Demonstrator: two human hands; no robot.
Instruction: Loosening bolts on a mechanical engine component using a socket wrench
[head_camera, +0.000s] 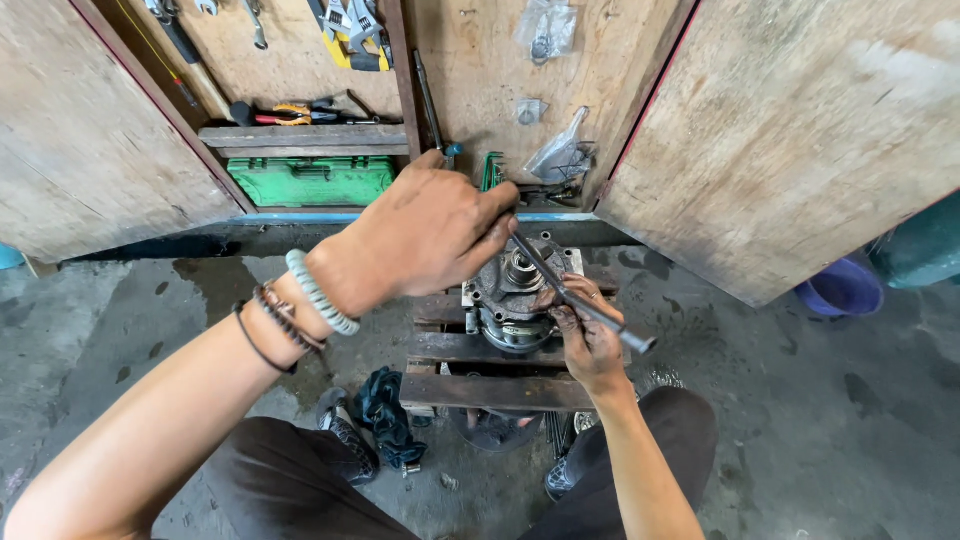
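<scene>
Both hands grip one long metal rod (580, 300): the left hand (430, 235) is clenched round its upper end, the right hand (588, 335) closes on it lower down, near the socket tip. Just below the left hand's fingers and left of the right hand sits a greasy round motor housing (510, 290) on a wooden pallet (480, 390).

Beaded wristbands (300, 305), dark trousers (290, 480), sandals (345, 430)
</scene>
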